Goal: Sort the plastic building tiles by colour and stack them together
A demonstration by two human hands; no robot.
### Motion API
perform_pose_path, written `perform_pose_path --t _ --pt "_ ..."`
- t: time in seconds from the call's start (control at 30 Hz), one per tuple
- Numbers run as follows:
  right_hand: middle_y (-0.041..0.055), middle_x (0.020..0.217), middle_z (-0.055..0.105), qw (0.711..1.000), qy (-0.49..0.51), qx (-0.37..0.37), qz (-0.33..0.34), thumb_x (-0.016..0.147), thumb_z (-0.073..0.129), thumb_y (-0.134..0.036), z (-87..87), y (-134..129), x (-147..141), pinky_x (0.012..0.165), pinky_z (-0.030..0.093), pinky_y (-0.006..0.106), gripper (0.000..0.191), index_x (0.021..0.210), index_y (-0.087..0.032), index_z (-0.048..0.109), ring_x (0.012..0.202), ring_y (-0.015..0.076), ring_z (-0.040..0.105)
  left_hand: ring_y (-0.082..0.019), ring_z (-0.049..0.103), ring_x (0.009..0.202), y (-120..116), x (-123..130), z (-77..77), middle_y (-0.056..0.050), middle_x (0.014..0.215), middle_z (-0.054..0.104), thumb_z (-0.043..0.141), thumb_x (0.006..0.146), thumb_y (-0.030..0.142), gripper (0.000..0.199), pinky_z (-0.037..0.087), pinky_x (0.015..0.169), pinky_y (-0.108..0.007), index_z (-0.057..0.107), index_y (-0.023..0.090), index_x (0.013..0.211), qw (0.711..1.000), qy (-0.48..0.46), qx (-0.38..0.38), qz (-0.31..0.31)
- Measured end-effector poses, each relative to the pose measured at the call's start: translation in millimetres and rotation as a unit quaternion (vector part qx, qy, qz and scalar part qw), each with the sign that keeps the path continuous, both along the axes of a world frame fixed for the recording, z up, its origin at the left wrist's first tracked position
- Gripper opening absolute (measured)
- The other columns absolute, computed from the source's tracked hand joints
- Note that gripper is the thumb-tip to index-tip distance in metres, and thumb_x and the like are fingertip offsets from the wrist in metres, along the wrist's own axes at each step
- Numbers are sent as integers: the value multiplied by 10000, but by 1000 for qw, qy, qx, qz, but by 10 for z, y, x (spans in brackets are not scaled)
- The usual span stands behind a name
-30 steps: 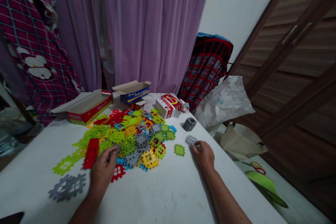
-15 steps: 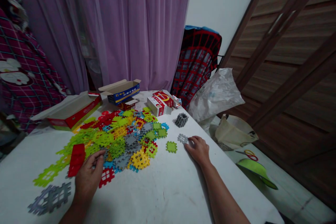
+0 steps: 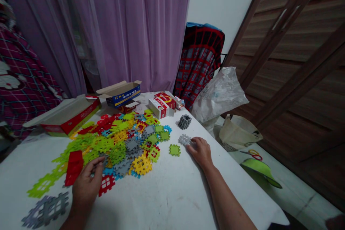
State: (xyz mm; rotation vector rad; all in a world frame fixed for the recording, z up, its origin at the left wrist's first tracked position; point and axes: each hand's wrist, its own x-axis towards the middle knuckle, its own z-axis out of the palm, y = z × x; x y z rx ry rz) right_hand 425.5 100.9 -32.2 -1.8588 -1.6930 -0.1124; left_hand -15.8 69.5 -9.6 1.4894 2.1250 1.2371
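My right hand (image 3: 200, 151) rests on the white table with thumb and fingers closed at the edge of a grey notched building tile (image 3: 184, 139). The tile lies flat. A green tile (image 3: 174, 150) lies to the left of it, and a stack of grey tiles (image 3: 184, 122) stands just beyond. My left hand (image 3: 88, 181) is at the near side of a heap of coloured notched tiles (image 3: 118, 136), its fingers pinched; what they hold, if anything, I cannot make out. Next to that hand are a red piece (image 3: 73, 167) and a red window tile (image 3: 107, 184).
Open boxes, one red (image 3: 71, 120) and one blue (image 3: 124, 95), stand at the back. Red-and-white boxes (image 3: 159, 107) lie at the far right corner. Grey window tiles (image 3: 47, 209) lie near left. Beyond the table's right edge are a plastic bag (image 3: 221, 93) and scissors (image 3: 254, 155).
The view has shifted slightly, so the scene sits a little further left. The grey tile by my right hand looks slightly turned. Both hands stay in nearly the same places.
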Motion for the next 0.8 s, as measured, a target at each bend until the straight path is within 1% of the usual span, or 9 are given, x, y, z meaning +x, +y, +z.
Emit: perform_pose_path --t 0.07,0.13,0.23,0.3,0.37,0.47,0.57,0.67,0.8 --pt "82 1112 683 999 -3 -16 43 813 604 -373 1 23 146 894 416 359 284 1027 -215 705 1047 241 578 -195 672 807 4 -11 -12 -31 973 743 489 762 524 411 510 657 -265 711 247 969 1000 -4 7 -7" --pt "78 1159 671 998 -17 -26 61 819 582 -315 12 43 297 905 423 360 321 1106 -233 701 1076 239 572 -196 677 819 9 -26 -26 -31 986 744 487 769 525 412 517 670 -266 711 246 976 1000 -4 18 -17" --pt "74 1160 667 999 -33 -19 9 819 503 -184 34 43 390 883 426 347 438 1225 -234 659 1063 226 575 -194 684 824 21 -48 -47 -28 993 748 491 777 529 410 515 647 -255 713 253 982 999 0 16 -29" --pt "74 1092 680 999 -31 -9 -40 831 464 -156 58 16 301 853 425 328 427 1200 -213 672 1007 213 586 -196 686 831 28 -52 -55 -28 999 749 495 767 535 411 516 645 -254 716 254 970 1000 -1 12 -29" --pt "73 1015 686 997 -36 -5 -70 873 477 -218 102 -27 104 829 414 311 319 1086 -201 714 953 206 590 -198 685 828 30 -44 -55 -28 994 748 490 757 536 416 513 639 -254 718 255 962 1000 -3 13 -17" --pt "67 923 677 995 -83 -38 -48 895 555 -354 212 -84 -249 771 383 290 249 966 -210 745 873 193 582 -194 678 802 26 -30 -45 -27 966 746 488 760 525 410 501 612 -249 718 257 967 1000 -1 8 -6" --pt "63 888 665 987 -129 -89 -30 869 618 -366 317 -112 -452 723 357 278 208 924 -221 756 837 182 574 -190 669 778 21 -28 -34 -24 951 745 499 759 515 394 502 616 -252 719 259 962 1000 1 4 -3" --pt "51 894 668 984 -141 -110 -13 878 613 -318 348 -140 -410 707 355 266 172 923 -244 762 843 175 576 -194 665 769 17 -26 -20 -26 929 743 501 757 516 393 496 601 -252 721 262 959 1000 1 0 1" --pt "47 978 682 984 -142 -106 10 892 569 -223 301 -213 -113 742 384 261 225 1000 -277 758 909 180 586 -196 667 787 15 -14 2 -30 950 741 487 763 517 395 495 612 -255 719 259 951 1000 1 2 -2"
